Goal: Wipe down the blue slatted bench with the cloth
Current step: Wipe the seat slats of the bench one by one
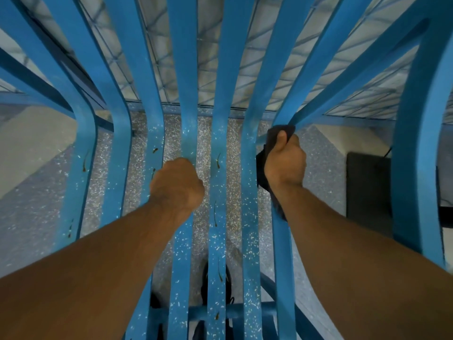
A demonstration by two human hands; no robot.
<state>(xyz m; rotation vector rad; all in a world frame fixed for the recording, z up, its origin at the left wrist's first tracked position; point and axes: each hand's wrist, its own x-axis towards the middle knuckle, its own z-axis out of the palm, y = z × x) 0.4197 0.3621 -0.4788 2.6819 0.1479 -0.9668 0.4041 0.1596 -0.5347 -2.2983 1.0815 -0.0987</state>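
The blue slatted bench point(218, 133) fills the view, its slats running away from me and bending up into the backrest. They carry pale flecks and a few brown streaks. My right hand point(285, 161) grips a dark cloth point(279, 136) wrapped round a slat on the right side, just below the bend, thumb on top; more cloth hangs under the wrist. My left hand point(177, 186) is curled round a middle slat, fingers hidden under it.
Speckled grey floor shows between the slats. A dark shoe point(215, 283) is visible under the seat. A dark mat or box point(367, 192) lies on the floor at right. Beyond the backrest runs a blue wire fence point(210, 69).
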